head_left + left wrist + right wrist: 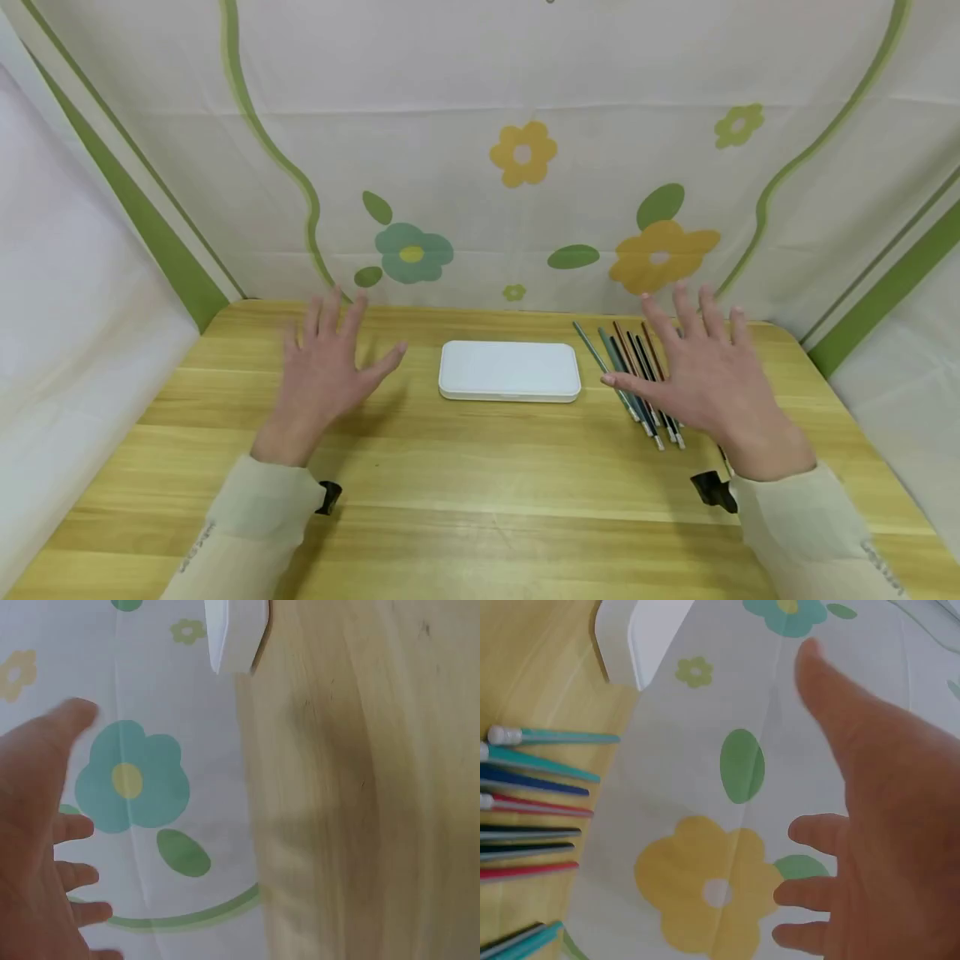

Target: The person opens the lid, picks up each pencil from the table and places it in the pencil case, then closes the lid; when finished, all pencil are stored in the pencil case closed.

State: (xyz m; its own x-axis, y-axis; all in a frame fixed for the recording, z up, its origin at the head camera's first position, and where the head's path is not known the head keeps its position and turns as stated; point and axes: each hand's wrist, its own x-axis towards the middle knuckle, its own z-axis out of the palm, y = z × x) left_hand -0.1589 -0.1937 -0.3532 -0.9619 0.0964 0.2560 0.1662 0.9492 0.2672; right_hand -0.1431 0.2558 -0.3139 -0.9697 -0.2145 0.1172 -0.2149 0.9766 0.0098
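A white flat case with rounded corners [510, 370] lies closed on the wooden table, between the two hands. To its left my left hand [322, 367] hovers with fingers spread, holding nothing. Over on the right, my right hand [708, 375] is held above several pencils [637, 375], fingers spread and nothing in its grasp. The pencils lie side by side, white-tipped ends toward me, and the hand hides part of them. In the right wrist view teal, navy, red and black pencils [536, 787] show beside a corner of the case [619, 645].
A white cloth with printed flowers [517, 217] hangs along the table's back edge, and more cloth hangs at both sides. The wooden tabletop [480, 500] stretches toward me. Black straps [716, 492] show at the cuffs.
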